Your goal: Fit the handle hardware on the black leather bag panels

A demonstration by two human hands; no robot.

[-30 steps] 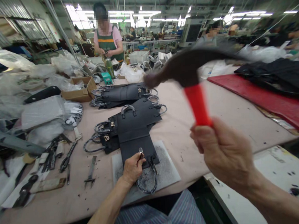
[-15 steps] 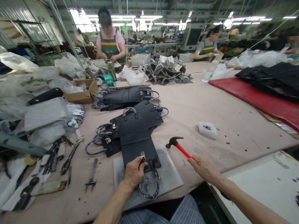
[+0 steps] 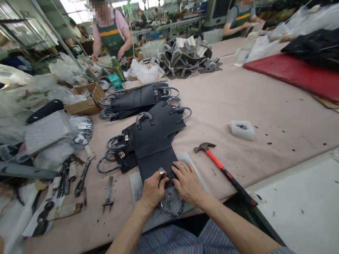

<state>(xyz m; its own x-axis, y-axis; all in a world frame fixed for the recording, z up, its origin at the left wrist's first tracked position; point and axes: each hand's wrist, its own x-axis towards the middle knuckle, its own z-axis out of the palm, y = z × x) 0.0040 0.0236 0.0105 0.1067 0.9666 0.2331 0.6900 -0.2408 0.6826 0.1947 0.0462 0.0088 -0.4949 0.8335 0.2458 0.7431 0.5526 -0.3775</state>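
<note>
A black leather bag panel [image 3: 154,161] lies before me on a pale board [image 3: 135,184], its wrapped handle [image 3: 172,213] toward my body. My left hand [image 3: 152,189] is closed in a pinch at the panel's near end, and a small shiny metal piece [image 3: 161,170] shows above its fingertips. What that piece is cannot be made out. Flat on the panel beside it rests my right hand [image 3: 188,182], fingers spread and holding nothing. To the right a claw hammer [image 3: 219,164] with a red and black handle lies on the table, apart from both hands.
More black bag panels [image 3: 138,100] with handles are stacked beyond. Pliers [image 3: 82,179], a forked metal tool [image 3: 108,194] and another hammer [image 3: 44,217] lie left. A white block [image 3: 242,130] holds small parts at right. Two co-workers stand across the table.
My right hand has let go of the red-handled hammer, which now lies on the table, and has moved left onto the panel. My left hand keeps its pinch on the metal piece.
</note>
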